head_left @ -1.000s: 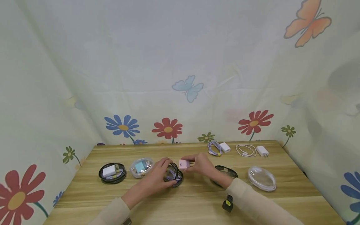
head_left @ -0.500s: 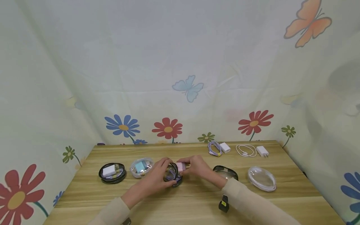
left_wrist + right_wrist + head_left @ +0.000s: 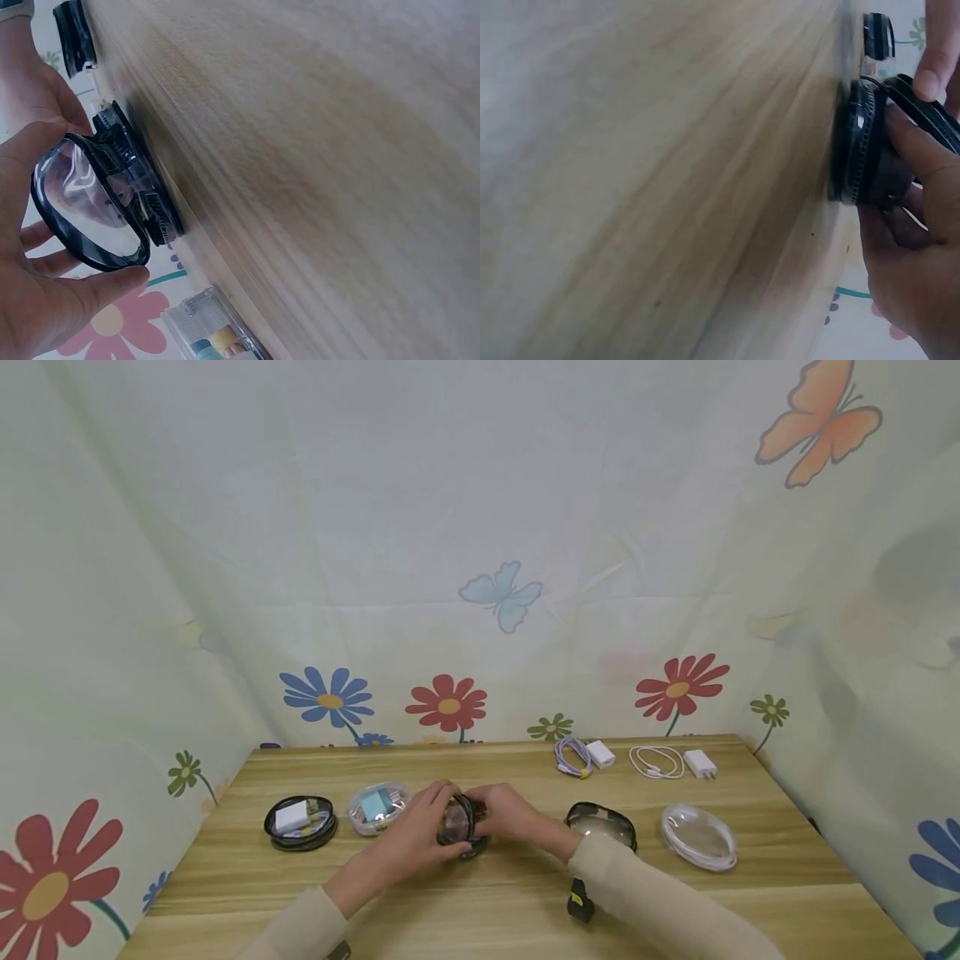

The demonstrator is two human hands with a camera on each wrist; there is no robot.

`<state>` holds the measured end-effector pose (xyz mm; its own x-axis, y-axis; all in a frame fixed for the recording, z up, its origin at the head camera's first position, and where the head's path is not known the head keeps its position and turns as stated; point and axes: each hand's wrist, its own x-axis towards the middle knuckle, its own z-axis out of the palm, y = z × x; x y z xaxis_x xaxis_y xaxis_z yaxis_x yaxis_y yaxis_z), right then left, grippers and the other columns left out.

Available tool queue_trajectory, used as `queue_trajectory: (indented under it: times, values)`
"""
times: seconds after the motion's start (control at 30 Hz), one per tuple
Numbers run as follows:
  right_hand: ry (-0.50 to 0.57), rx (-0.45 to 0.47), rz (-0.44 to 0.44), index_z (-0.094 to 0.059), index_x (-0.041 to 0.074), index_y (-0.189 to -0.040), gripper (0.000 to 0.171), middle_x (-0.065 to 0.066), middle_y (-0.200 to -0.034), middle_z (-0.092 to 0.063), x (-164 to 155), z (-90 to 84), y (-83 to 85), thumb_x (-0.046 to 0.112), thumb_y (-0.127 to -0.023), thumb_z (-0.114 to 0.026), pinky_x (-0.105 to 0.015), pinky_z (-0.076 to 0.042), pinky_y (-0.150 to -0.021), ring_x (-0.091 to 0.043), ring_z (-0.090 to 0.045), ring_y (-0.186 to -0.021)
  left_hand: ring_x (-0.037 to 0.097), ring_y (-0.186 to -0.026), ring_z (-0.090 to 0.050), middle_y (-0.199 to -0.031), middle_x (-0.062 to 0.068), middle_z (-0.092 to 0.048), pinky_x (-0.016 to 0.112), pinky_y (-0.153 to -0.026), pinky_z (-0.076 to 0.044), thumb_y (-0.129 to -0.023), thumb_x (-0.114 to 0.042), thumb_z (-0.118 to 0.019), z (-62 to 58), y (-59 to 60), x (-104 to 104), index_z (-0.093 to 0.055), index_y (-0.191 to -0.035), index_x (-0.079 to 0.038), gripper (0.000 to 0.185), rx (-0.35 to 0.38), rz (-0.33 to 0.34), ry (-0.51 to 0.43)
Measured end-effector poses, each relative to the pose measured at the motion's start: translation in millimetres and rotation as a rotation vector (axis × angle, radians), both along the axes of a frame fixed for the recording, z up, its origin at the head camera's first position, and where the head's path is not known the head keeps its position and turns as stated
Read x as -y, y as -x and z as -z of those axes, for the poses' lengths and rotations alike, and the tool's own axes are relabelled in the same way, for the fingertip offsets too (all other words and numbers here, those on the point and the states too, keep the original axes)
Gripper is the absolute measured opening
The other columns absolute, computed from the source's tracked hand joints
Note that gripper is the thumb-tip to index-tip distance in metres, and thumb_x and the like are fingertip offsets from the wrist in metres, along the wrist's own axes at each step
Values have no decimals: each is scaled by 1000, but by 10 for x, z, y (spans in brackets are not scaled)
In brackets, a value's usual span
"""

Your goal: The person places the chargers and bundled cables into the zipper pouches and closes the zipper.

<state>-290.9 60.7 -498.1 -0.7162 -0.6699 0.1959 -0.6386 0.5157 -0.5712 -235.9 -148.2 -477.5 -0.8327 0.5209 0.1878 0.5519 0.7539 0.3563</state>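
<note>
While the left hand gripped the raised clear lid of the black round case at mid-surface, the right hand had its fingers curled inside the case; what it held stayed hidden.

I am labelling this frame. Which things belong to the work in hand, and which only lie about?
In hand:
- left hand, holding the lid open
- right hand, fingers reaching inside
- black case

Lying about:
- packed black case
- clear case
- open black case
- clear shell
- purple cable
- white cable
</note>
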Motion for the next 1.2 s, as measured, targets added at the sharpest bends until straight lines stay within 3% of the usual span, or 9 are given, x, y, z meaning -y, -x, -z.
queue_trajectory:
  times: [0.23,0.3,0.47,0.57,0.77,0.93,1.07,1.2]
  values:
    - [25,183,-73,-65,2,-131,52,-9,-123,-70,-103,-89,25,8,-83,-84,-25,-55,-90,-15,-69,-109,32,-132,-49,-145,11,-46,51,-108,-45,-86,-47,-80,0,-5,3,-46,-144,-7,78,-8,5,-7]
    - [53,182,-80,-67,2,-127,46,-9,-118,-72,-105,-95,26,6,-84,-83,-26,-56,-88,-15,-70,-104,33,-132,-50,-145,12,-46,51,-108,-45,-86,-47,-80,1,-2,2,-46,-144,-6,78,-12,3,-4]
    - [76,62,-58,-71,2,-115,35,-7,-100,-75,-26,-59,-5,2,-81,-83,-19,-54,-74,-5,-66,-85,31,-132,-49,-146,11,-46,50,-108,-45,-86,-46,-80,-1,-3,1,-46,-145,-8,78,-9,-2,8]
    - [63,55,-56,-70,3,-114,35,-5,-98,-74,-7,-62,-17,3,-82,-83,-17,-52,-71,-4,-64,-83,31,-132,-49,-146,11,-46,51,-106,-46,-86,-44,-81,-6,-9,-1,-47,-144,-10,76,-11,3,1]
    - [30,178,-97,-68,4,-123,42,-7,-111,-73,-91,-116,25,-1,-84,-80,-20,-55,-81,-11,-70,-99,34,-137,-44,-153,14,-39,53,-105,-46,-87,-47,-79,5,5,4,-49,-146,-16,74,14,-9,12]
    - [44,260,-80,-55,-2,-141,56,-15,-117,-73,-145,-181,44,-5,-88,-74,-29,-58,-87,-24,-71,-108,36,-137,-37,-153,15,-36,53,-101,-49,-89,-49,-76,16,24,-2,-47,-153,-19,77,18,-21,59]
    - [87,357,-54,-43,-4,-150,63,-21,-124,-69,-187,-215,38,-8,-92,-68,-34,-58,-89,-30,-70,-111,32,-133,-36,-148,10,-41,50,-98,-51,-91,-48,-74,12,29,-17,-45,-155,-21,76,-4,20,113]
    - [142,406,-55,-41,-5,-150,60,-25,-128,-66,-246,-241,57,-10,-94,-63,-36,-58,-89,-36,-68,-113,28,-134,-41,-148,5,-46,49,-99,-51,-93,-46,-72,8,27,-17,-48,-152,-20,68,-12,87,173]
